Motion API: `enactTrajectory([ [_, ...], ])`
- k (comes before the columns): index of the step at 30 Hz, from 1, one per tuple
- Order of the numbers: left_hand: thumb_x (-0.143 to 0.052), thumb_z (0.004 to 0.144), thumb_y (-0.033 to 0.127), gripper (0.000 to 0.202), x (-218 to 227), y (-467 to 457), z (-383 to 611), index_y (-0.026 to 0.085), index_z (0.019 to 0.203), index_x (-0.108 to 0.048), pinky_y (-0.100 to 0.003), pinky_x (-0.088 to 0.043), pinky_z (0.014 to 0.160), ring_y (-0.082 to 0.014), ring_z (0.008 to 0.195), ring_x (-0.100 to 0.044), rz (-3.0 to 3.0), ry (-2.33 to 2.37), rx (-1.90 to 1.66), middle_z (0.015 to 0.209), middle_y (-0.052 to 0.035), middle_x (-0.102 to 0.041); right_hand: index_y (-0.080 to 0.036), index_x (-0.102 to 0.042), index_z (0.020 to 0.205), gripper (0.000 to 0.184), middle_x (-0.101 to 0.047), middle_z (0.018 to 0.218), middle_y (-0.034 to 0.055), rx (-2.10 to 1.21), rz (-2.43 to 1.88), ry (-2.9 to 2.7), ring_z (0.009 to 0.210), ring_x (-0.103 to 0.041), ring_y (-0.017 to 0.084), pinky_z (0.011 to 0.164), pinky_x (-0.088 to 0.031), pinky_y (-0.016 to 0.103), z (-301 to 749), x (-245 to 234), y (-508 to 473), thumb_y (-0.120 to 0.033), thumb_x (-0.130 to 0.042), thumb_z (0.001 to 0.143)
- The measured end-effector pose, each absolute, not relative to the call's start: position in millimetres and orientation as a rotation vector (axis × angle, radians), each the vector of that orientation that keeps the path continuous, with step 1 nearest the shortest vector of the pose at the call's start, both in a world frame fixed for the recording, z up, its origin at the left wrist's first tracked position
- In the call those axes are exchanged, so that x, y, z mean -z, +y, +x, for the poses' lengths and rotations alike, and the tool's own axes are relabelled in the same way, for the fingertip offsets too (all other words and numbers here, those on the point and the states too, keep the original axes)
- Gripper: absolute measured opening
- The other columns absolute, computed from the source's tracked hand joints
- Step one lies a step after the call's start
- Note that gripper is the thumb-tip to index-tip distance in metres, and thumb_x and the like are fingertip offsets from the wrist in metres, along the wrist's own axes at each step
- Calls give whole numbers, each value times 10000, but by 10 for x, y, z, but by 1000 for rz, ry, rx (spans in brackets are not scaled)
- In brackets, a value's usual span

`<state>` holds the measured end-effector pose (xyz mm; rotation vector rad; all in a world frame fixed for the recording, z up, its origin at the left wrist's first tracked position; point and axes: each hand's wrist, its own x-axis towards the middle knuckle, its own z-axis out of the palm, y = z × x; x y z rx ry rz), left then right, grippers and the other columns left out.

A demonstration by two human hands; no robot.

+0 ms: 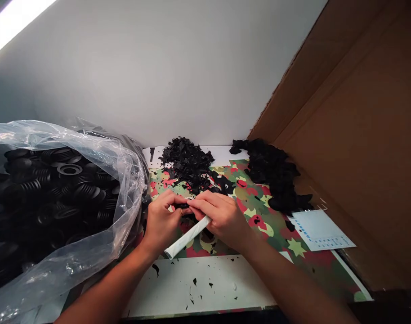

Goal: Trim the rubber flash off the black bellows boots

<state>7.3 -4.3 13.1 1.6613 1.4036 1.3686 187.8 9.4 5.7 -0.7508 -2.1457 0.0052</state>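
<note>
At 6 o'clock of scraps (185,159), I note L hand (162,221) pinching blk part (182,206), R hand (225,217) gripping wht-wrapped tool (188,237); prob. trimming, contact hidden; next needs steady hold.

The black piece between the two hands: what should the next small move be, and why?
Perhaps turn the black piece slightly with the left hand: it is pinched there, the right hand grips the white stick close by, and loose black scraps lie just beyond, which suggests trimming along its edge.
</note>
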Motion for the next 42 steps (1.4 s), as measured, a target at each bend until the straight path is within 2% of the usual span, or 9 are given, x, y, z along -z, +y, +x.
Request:
enactTrajectory([
  [10, -792, 666, 91, 134, -115, -40, 40, 225, 677, -785, -251, -448, 574, -143, 592, -586, 1764, 1429, -1234, 628, 17, -654, -190, -612, 714, 356, -596, 645, 9, 295, -856, -2266, 529, -409, 136, 536, -319, 297, 1805, -121, 27, -85, -447, 1012],
  [16, -847, 660, 181, 95, -169, -67, 41, 236, 730, -811, -276, -468, 613, -168, 666, -603, 1623, 1343, -1278, 691, -2, -666, -211, -621, 795, 174, -652, 761, 19, -122, -1101, -1842, 659, -584, 150, 610, -429, 264, 1991, -120, 228, -130, -526, 916],
  [19, -892, 588, 219, 182, -175, -55, 52, 226, 753, -815, -304, -525, 651, -192, 697, -649, 1373, 1270, -1246, 726, -16, -693, -224, -607, 795, 77, -591, 643, -37, -490, -1246, -1575, 497, -488, 119, 499, -361, 256, 2081, -71, 337, -254, -602, 866],
  [21, -888, 570, 210, 195, -189, -42, 62, 217, 746, -805, -306, -547, 656, -195, 699, -672, 1232, 1211, -1232, 730, -18, -711, -226, -613, 811, 132, -567, 600, -50, -712, -1263, -1487, 447, -437, 109, 461, -328, 252, 2079, -30, 361, -349, -621, 858],
  [24, -866, 579, 185, 181, -224, -24, 73, 208, 744, -794, -278, -549, 631, -180, 686, -678, 1114, 1170, -1252, 726, -16, -730, -221, -654, 819, 287, -641, 663, -2, -855, -1194, -1424, 576, -561, 151, 527, -412, 265, 2015, 6, 328, -485, -592, 911],
  [29, -890, 572, 216, 218, -245, -9, 92, 199, 764, -790, -250, -537, 626, -165, 712, -662, 1045, 1165, -1274, 778, -25, -738, -224, -647, 652, 649, -701, 816, 58, -895, -1015, -1324, 675, -589, 170, 619, -495, 310, 1940, -20, 234, -680, -345, 1001],
  [31, -903, 575, 248, 252, -231, -12, 102, 198, 799, -796, -242, -529, 629, -157, 717, -646, 1022, 1172, -1288, 800, -31, -734, -233, -684, 667, 711, -668, 718, 45, -930, -1009, -1315, 624, -572, 169, 567, -482, 309, 1934, -42, 209, -717, -282, 999],
  [35, -921, 577, 295, 312, -195, -22, 108, 192, 844, -800, -240, -516, 615, -150, 701, -622, 974, 1198, -1310, 811, -37, -717, -240, -689, 836, 440, -620, 623, -16, -1076, -1008, -1278, 502, -554, 132, 469, -452, 264, 1892, -70, 144, -626, -524, 965],
  [42, -936, 599, 307, 318, -141, -34, 89, 196, 844, -767, -247, -547, 669, -155, 770, -645, 880, 1128, -1339, 849, -18, -702, -238, -636, 824, 146, -754, 1012, 64, -957, -878, -1466, 871, -730, 214, 776, -597, 369, 1809, -92, -16, -345, -680, 914],
])
